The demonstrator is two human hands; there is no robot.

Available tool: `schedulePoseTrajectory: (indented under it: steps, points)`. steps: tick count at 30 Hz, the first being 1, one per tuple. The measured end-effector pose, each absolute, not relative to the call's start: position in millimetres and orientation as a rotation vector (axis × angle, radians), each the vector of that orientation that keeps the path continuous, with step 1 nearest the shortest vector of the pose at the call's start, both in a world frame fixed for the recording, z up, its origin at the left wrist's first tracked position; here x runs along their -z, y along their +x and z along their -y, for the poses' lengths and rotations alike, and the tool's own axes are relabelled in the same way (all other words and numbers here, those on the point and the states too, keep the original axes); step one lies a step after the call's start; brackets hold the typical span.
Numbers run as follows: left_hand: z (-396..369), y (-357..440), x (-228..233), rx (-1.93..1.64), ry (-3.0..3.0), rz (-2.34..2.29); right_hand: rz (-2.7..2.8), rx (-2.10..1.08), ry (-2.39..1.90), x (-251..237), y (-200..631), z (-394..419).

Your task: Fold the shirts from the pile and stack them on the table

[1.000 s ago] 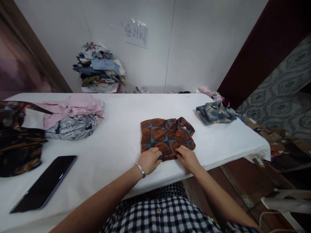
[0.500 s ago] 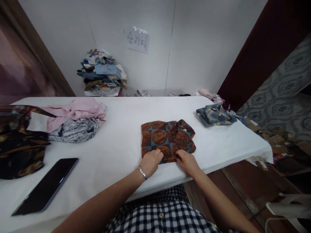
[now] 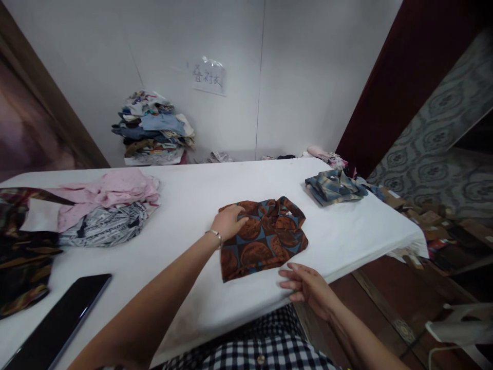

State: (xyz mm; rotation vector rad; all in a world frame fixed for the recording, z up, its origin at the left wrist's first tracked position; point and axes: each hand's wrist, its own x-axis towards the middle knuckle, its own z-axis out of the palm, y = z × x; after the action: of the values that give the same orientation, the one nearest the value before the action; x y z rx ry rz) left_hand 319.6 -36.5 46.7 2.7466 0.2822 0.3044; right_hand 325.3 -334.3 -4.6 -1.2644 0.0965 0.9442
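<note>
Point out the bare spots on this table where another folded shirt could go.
The widest bare patch of white table lies between the pink and grey clothes and the brown patterned shirt under the left hand. A smaller gap separates that shirt from the blue plaid shirt. The left end is crowded: dark garment, phone.

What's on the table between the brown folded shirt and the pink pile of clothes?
Nothing lies there: in the head view only bare white table separates the brown folded shirt from the pink pile.
</note>
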Motion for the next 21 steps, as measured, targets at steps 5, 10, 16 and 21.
schedulePoseTrajectory:
  steps: [5,10,16,21]
  points:
    - [18,390,-32,-0.061,2.845,-0.341,-0.137,-0.964,-1.1,2,325,313]
    - [18,434,-21,0.145,2.797,-0.385,-0.248,-0.901,-1.071,9,330,288]
    - [19,461,-22,0.319,2.699,-0.442,-0.152,-0.956,-1.177,7,339,273]
    - [15,457,-34,0.335,2.551,-0.405,-0.052,-0.847,-1.325,6,347,271]
